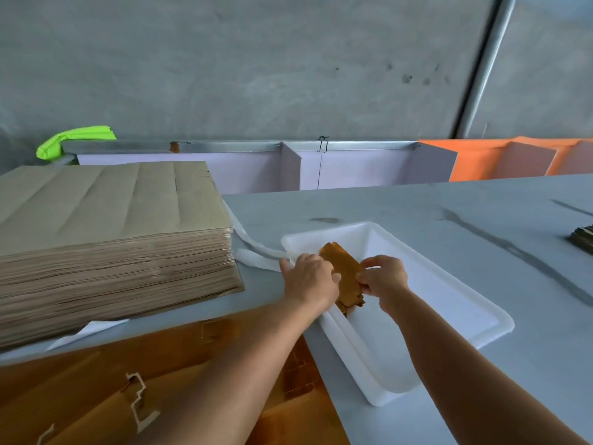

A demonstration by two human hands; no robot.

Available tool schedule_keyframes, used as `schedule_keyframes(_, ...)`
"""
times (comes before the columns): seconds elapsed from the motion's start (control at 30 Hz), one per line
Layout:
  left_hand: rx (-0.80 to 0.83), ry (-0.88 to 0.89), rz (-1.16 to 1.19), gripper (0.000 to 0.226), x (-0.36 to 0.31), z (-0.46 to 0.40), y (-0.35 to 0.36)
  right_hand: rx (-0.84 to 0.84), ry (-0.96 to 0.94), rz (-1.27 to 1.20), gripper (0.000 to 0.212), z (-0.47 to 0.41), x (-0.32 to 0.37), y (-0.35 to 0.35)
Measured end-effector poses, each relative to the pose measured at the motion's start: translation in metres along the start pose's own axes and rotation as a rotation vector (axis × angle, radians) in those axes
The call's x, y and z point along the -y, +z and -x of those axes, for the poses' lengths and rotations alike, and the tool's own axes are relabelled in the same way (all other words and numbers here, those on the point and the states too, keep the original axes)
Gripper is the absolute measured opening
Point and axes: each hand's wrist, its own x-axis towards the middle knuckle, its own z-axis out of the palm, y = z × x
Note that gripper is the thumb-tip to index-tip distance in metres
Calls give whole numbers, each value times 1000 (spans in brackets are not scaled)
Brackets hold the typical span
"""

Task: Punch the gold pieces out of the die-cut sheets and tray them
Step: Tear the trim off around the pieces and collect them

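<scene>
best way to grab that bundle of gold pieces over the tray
Take the stack of gold pieces by its two long edges, one hand from each side, as the left hand and right hand do now. It is long, narrow and loose, so side pressure likely keeps it squared over the white tray.

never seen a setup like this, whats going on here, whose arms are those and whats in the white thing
There is no machine here. The single picture comes from a camera worn on a person's head, looking down at their own bare arms. The left hand and right hand together hold a small stack of gold pieces over a white tray on a grey table. To the left sits a tall stack of brown sheets. Below the table edge lie punched-out gold sheets.
</scene>
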Motion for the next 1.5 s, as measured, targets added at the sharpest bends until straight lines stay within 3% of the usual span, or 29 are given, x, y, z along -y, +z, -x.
schedule_keyframes(0.23,131,32,-121,48,4,4,0,80,-60,192,16,6,-4,15)
schedule_keyframes(0.37,121,48,-65,48,6,7,0,84,-186,476,10,7,-5,19)
schedule_keyframes(0.53,-87,196,268,37,19,34,-4,77,-296,778,31,16,-2,16)
schedule_keyframes(0.63,-126,161,333,41,40,64,-19,-13,-363,656,30,36,15,10)
schedule_keyframes(0.73,3,106,292,43,64,100,-38,-118,-606,502,22,82,26,8)
schedule_keyframes(0.8,121,117,245,42,75,131,-52,-30,-759,382,16,125,19,9)
schedule_keyframes(0.83,199,126,210,42,79,149,-57,104,-773,366,13,147,11,9)
schedule_keyframes(0.93,406,130,114,47,85,199,-65,651,-650,600,8,199,-21,5)
schedule_keyframes(1.0,435,139,47,54,89,227,-71,829,-636,707,14,223,-37,0)
schedule_keyframes(1.1,416,127,58,74,92,267,-77,906,-548,784,36,253,-49,-5)
schedule_keyframes(1.2,516,188,9,85,82,303,-72,868,-523,957,50,273,-51,-3)
schedule_keyframes(1.3,425,215,-55,58,72,325,-65,890,-448,965,38,281,-46,-3)
schedule_keyframes(1.37,360,163,33,34,72,329,-69,938,-279,805,27,281,-42,-7)
schedule_keyframes(1.43,395,133,50,26,75,329,-77,1004,-113,592,21,279,-37,-14)
schedule_keyframes(1.5,425,83,122,24,79,326,-91,1014,-85,484,17,273,-34,-21)
